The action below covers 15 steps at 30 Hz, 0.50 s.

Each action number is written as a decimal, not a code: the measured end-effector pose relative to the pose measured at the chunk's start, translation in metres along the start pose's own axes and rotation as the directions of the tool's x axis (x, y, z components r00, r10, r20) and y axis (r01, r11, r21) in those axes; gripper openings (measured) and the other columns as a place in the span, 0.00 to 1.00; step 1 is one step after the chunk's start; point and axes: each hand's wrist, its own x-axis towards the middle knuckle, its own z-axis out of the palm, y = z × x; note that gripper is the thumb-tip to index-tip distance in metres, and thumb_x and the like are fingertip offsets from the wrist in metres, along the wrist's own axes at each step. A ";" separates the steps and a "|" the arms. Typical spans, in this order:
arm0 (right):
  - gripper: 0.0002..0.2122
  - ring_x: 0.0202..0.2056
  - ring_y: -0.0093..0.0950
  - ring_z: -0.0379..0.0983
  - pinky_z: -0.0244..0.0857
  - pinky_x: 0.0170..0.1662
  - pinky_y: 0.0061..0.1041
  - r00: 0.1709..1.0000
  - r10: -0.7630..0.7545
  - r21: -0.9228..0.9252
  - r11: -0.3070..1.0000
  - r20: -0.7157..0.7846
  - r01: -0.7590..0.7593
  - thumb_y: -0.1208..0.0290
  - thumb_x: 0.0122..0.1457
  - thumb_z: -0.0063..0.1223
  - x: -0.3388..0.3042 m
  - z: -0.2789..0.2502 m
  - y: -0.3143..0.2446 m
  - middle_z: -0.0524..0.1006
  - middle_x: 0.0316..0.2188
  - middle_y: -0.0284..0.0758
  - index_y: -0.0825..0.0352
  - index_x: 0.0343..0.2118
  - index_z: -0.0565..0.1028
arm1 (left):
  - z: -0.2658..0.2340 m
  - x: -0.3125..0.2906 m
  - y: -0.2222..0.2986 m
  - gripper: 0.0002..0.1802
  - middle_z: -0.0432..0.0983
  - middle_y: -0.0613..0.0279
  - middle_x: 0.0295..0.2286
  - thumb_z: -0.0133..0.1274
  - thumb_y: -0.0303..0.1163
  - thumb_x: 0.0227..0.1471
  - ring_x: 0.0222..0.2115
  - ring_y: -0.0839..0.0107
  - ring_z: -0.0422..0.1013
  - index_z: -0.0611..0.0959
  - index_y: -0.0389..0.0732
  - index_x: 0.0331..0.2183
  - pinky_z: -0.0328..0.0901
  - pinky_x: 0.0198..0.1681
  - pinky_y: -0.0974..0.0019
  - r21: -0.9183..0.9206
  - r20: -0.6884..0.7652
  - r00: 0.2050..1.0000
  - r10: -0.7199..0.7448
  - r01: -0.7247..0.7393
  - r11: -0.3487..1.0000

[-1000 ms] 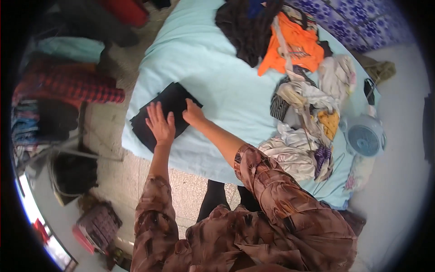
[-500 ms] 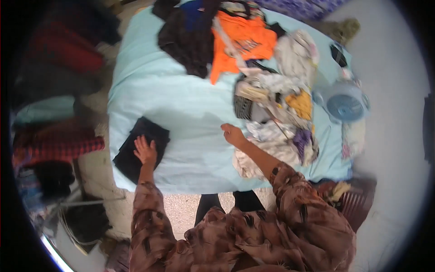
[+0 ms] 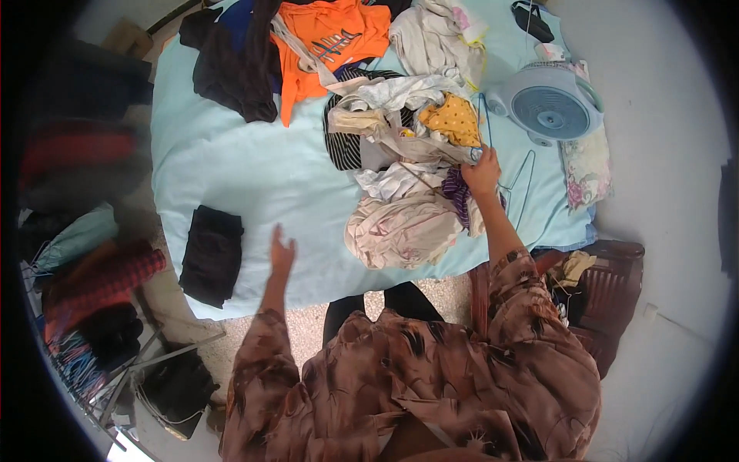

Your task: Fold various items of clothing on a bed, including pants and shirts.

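Observation:
A folded black garment [image 3: 212,256] lies on the light blue bedsheet [image 3: 262,165], near the bed's front left. Just to its right, my left hand [image 3: 282,250] hovers, empty, with thumb and fingers apart. My right hand [image 3: 482,172] is at the right edge of a pile of mixed clothes, its fingers closed; what they pinch is hidden. Close to it are a blue hanger [image 3: 486,123], a purple striped cloth [image 3: 456,192] and a yellow patterned cloth [image 3: 453,121]. A pale pink garment [image 3: 400,233] forms the pile's near end. Another thin hanger [image 3: 526,185] lies to the right.
A light blue fan [image 3: 550,108] stands on the bed's right side, beside a floral cloth [image 3: 586,173]. Farther back are an orange shirt [image 3: 331,38] and a dark garment [image 3: 235,73]. A brown plastic chair [image 3: 612,296] is at the lower right. Clothes and a red checked cloth [image 3: 127,277] line the left.
My left hand has lifted off the black garment and moved right. My right hand has reached rightward to the clothes pile's far side. The view has shifted toward the right.

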 end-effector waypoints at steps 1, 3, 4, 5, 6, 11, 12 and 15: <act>0.33 0.45 0.46 0.61 0.56 0.47 0.36 0.983 0.132 -0.119 0.986 0.130 -0.117 0.63 0.35 0.53 -0.003 0.005 0.001 0.63 0.45 0.49 0.69 0.48 0.58 | 0.024 -0.020 -0.002 0.32 0.64 0.53 0.43 0.52 0.33 0.40 0.43 0.53 0.63 0.62 0.42 0.50 0.58 0.47 0.61 -0.056 0.139 0.983 -0.122 0.130 0.990; 0.34 0.44 0.45 0.63 0.58 0.46 0.35 0.869 0.326 0.052 0.927 0.372 -0.370 0.62 0.36 0.54 -0.006 0.028 0.076 0.64 0.44 0.49 0.70 0.48 0.56 | 0.064 -0.027 0.078 0.32 0.67 0.61 0.37 0.50 0.46 0.43 0.34 0.62 0.66 0.60 0.50 0.50 0.65 0.33 0.49 -0.193 0.719 0.541 -0.436 0.758 0.623; 0.35 0.43 0.45 0.64 0.59 0.45 0.34 0.690 0.396 0.187 0.772 0.606 -0.607 0.60 0.38 0.54 -0.009 0.046 0.122 0.66 0.43 0.50 0.72 0.48 0.55 | 0.076 -0.033 0.108 0.34 0.62 0.58 0.43 0.47 0.53 0.44 0.38 0.59 0.65 0.58 0.52 0.51 0.64 0.33 0.45 -0.220 0.861 0.415 -0.294 0.826 0.520; 0.36 0.41 0.41 0.67 0.61 0.43 0.30 0.732 0.376 0.266 0.758 0.568 -0.595 0.58 0.39 0.55 -0.017 0.066 0.187 0.69 0.40 0.49 0.75 0.48 0.53 | 0.102 -0.032 0.151 0.36 0.57 0.56 0.47 0.45 0.55 0.45 0.42 0.57 0.62 0.55 0.52 0.52 0.63 0.36 0.45 -0.174 0.917 0.332 -0.219 0.829 0.531; 0.29 0.37 0.35 0.69 0.61 0.41 0.27 0.751 0.253 0.376 0.741 0.610 -0.556 0.61 0.40 0.55 -0.039 0.070 0.126 0.71 0.35 0.44 0.75 0.43 0.61 | 0.094 -0.048 0.157 0.39 0.54 0.54 0.48 0.44 0.58 0.44 0.45 0.55 0.59 0.53 0.51 0.53 0.62 0.38 0.44 -0.150 0.924 0.265 -0.278 0.916 0.372; 0.15 0.24 0.27 0.66 0.60 0.28 0.26 0.520 0.151 0.419 0.427 0.841 -0.801 0.65 0.41 0.50 -0.049 0.052 0.079 0.73 0.23 0.37 0.73 0.28 0.72 | 0.120 -0.041 0.216 0.32 0.61 0.54 0.43 0.46 0.51 0.44 0.43 0.59 0.62 0.63 0.42 0.48 0.60 0.42 0.47 -0.322 0.893 0.323 -0.313 0.945 0.057; 0.13 0.27 0.29 0.67 0.62 0.31 0.27 0.633 -0.207 0.553 0.722 0.746 -0.415 0.66 0.43 0.47 -0.046 0.041 0.069 0.74 0.26 0.38 0.70 0.28 0.73 | 0.120 -0.041 0.213 0.32 0.61 0.54 0.43 0.46 0.51 0.44 0.43 0.59 0.62 0.63 0.42 0.48 0.60 0.42 0.47 -0.320 0.892 0.324 -0.315 0.945 0.065; 0.09 0.39 0.39 0.66 0.54 0.48 0.30 0.594 -0.568 0.574 0.792 0.569 0.208 0.71 0.46 0.40 -0.055 0.022 0.003 0.73 0.32 0.41 0.63 0.28 0.73 | 0.126 -0.036 0.204 0.19 0.71 0.60 0.32 0.41 0.40 0.47 0.34 0.62 0.68 0.72 0.40 0.39 0.61 0.44 0.57 -0.553 0.833 0.529 -0.162 0.807 -0.206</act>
